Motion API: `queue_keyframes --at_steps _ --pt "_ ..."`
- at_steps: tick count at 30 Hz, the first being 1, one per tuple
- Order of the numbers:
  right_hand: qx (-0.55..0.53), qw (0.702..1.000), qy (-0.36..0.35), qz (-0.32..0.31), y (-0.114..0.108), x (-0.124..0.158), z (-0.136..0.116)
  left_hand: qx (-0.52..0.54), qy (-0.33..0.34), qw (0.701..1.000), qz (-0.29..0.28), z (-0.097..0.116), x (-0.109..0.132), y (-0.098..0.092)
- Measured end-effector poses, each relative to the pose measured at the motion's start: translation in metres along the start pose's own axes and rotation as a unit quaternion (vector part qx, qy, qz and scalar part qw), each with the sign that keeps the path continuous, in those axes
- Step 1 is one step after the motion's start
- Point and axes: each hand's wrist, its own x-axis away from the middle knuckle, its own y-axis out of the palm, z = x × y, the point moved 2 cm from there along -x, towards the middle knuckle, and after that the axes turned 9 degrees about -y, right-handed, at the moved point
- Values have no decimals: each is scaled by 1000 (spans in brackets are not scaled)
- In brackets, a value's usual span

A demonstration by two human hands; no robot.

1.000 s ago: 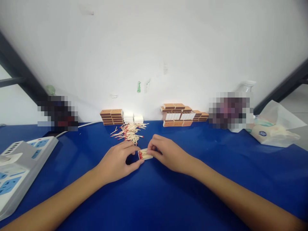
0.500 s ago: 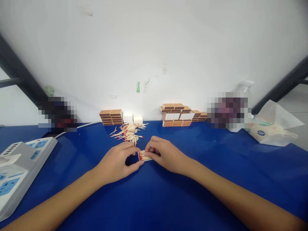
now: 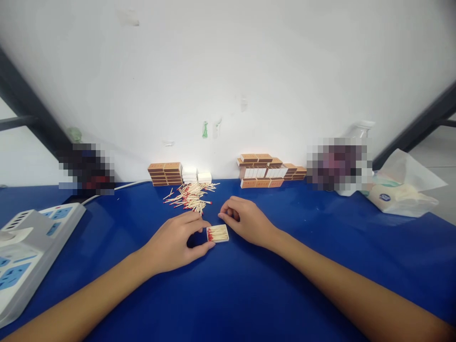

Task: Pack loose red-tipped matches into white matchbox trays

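Note:
A small white matchbox tray [image 3: 217,233] filled with red-tipped matches lies flat on the blue table [image 3: 228,289]. My left hand [image 3: 176,240] pinches the tray's left end between thumb and fingers. Just behind and to the right of the tray rests my right hand [image 3: 245,219], its fingers curled in and off the tray; nothing shows in them. A loose pile of matches [image 3: 190,195] lies a little further back.
Stacks of brown matchbox sleeves [image 3: 166,173] and white trays [image 3: 195,174] stand against the wall, with another stack [image 3: 269,170] to the right. A white power strip [image 3: 24,247] sits at the left, a plastic bag with a tissue pack [image 3: 402,190] at the right.
My right hand has let go of the tray and drawn back slightly. The tray, tilted between both hands before, now lies flat on the table, held only by my left hand.

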Motion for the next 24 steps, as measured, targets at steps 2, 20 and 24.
queue_keyframes --at_steps 2,20,24 --pt "1 1000 1 -2 1 0 0 -1 2 1000 1 0 0 1" --pt "14 1000 -12 9 4 2 2 -1 5 1000 1 1 -1 0" --pt "31 989 -42 137 -40 -12 -10 1 10 1000 3 1 -1 -1"
